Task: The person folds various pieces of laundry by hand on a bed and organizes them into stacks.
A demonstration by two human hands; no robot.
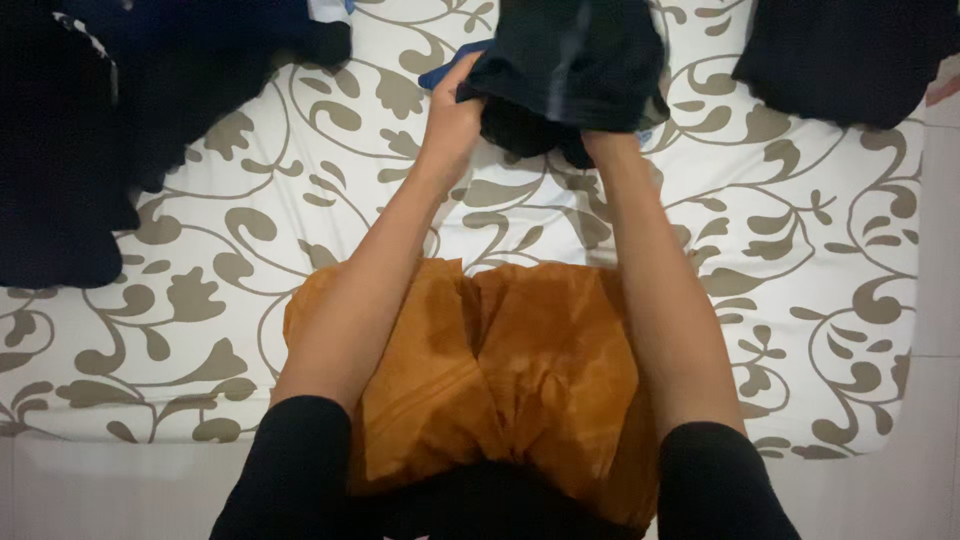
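Head view looks down on a bed with a white, leaf-patterned sheet (800, 250). At the frame's top centre sits a dark crumpled cloth garment (575, 70): left hand (452, 115) clamped on its edge, right hand buried inside, grip unclear.

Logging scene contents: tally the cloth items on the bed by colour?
Dark cloth items: 3 (held garment gripped by left hand, pile at left, piece at top right)
Orange cloth: 1
Total: 4
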